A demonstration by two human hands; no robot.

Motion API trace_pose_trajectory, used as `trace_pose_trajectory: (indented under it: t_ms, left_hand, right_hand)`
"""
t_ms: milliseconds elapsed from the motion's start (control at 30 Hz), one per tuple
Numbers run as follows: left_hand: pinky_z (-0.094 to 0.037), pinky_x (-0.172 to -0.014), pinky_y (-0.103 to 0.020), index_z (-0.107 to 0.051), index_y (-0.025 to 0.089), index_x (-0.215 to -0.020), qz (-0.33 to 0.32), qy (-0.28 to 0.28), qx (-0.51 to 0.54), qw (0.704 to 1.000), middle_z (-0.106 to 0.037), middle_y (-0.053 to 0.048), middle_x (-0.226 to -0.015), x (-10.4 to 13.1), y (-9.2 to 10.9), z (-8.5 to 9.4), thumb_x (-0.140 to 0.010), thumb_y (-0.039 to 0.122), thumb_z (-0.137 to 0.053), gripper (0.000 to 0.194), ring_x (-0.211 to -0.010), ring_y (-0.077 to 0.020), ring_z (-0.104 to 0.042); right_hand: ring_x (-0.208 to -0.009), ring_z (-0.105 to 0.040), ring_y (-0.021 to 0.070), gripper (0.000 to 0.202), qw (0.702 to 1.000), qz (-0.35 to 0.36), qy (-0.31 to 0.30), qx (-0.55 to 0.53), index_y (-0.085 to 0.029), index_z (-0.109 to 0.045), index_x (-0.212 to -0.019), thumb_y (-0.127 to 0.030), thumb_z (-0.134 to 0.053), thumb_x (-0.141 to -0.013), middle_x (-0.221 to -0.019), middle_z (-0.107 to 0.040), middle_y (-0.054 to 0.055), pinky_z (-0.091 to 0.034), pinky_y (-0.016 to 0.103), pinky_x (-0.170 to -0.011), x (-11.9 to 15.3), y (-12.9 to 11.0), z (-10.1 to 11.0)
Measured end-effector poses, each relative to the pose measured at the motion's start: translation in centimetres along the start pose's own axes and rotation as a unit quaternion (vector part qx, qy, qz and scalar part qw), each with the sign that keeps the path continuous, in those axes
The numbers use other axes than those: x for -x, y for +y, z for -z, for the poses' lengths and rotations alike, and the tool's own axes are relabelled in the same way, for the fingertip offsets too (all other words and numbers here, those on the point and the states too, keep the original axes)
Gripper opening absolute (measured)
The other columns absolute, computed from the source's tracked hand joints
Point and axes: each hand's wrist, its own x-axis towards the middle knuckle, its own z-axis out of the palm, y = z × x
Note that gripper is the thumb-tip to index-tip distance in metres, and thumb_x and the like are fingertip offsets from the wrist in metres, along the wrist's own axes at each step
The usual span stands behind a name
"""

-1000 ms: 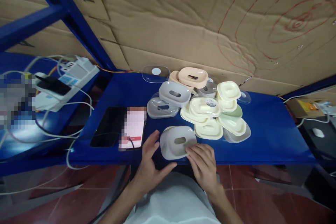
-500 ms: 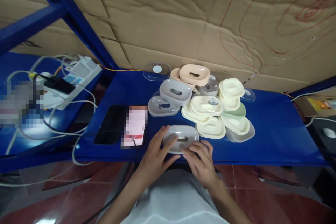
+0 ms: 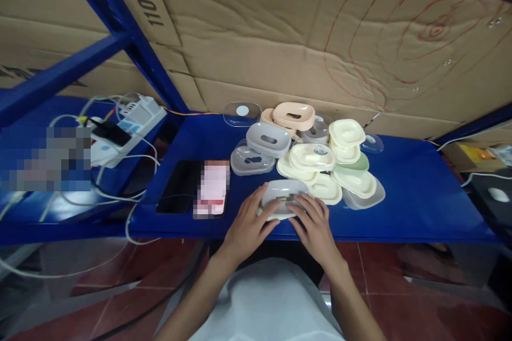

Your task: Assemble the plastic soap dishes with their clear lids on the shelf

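Note:
A grey plastic soap dish (image 3: pixel 285 193) with a slot in its top lies at the front edge of the blue shelf (image 3: pixel 420 197). My left hand (image 3: pixel 248 221) grips its left side and my right hand (image 3: pixel 314 224) covers its right side, fingers over the top. Just behind it is a heap of similar dishes: cream ones (image 3: pixel 312 157), a grey one (image 3: pixel 268 139), a peach one (image 3: pixel 293 115), a pale green one (image 3: pixel 354 165) and clear lids (image 3: pixel 241 113).
Two phones (image 3: pixel 196 194) lie side by side on the shelf left of my hands. A white power strip (image 3: pixel 128 122) with several cables sits on the lower shelf to the left. Cardboard (image 3: pixel 300 37) lines the back. A blue upright post (image 3: pixel 132 37) stands at the left.
Both hands have closed onto the grey dish, which has tipped down from a tilted position to lie flatter on the shelf edge. The view has shifted slightly.

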Motion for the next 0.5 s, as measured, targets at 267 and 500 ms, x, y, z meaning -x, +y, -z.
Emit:
trace_pose_trajectory:
  t_ms: [267,500]
  left_hand:
    - [-0.058,-0.11,-0.054,-0.066,0.023,-0.135,-0.028,0.089,0.003,0.996,-0.057,-0.02,-0.153,1.1,-0.1,0.4,-0.096,0.03,-0.078,0.041,-0.139,-0.0352,-0.062]
    - [-0.056,-0.116,-0.054,-0.061,0.022,-0.143,0.008,0.056,0.034,0.998,-0.049,-0.02,-0.159,1.4,-0.4,1.2,-0.096,0.029,-0.078,0.05,-0.148,-0.0355,-0.055]
  right_hand:
    - [-0.145,-0.058,0.0269,0.038,0.997,0.042,0.005,-0.059,-0.027,-0.064,-0.143,-0.018,-0.061,-0.106,-0.142,-0.071,0.008,-0.052,0.052,-0.118,0.2,0.3,0.8]
    - [-0.148,-0.054,0.0278,0.039,0.996,0.048,-0.043,-0.063,-0.027,-0.063,-0.145,-0.019,-0.059,-0.107,-0.146,-0.068,0.008,-0.052,0.054,-0.12,-0.4,0.0,0.5]
